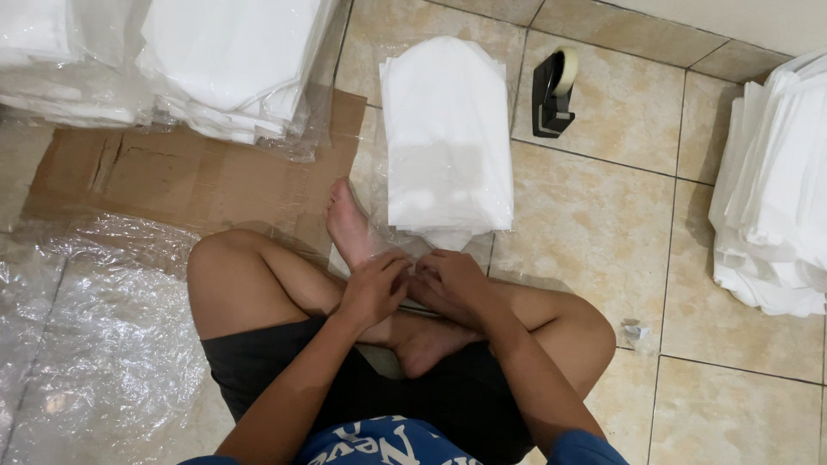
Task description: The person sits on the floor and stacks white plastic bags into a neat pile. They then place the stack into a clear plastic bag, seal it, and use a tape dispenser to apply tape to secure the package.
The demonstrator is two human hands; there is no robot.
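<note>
I sit cross-legged on a tiled floor. My left hand (376, 286) and my right hand (454, 280) meet over my ankles, fingers curled together at the near edge of a clear plastic bag (405, 226). That bag holds a folded white garment stack (444, 138) lying just ahead of my foot. Both hands seem to pinch the bag's open end; what lies between the fingers is hidden.
A black tape dispenser (551, 90) stands beyond the stack. Bagged white piles (233, 60) sit on flattened cardboard (172, 176) at upper left. Another white pile (775, 181) is at right. Crumpled clear plastic (95, 344) covers the floor at left.
</note>
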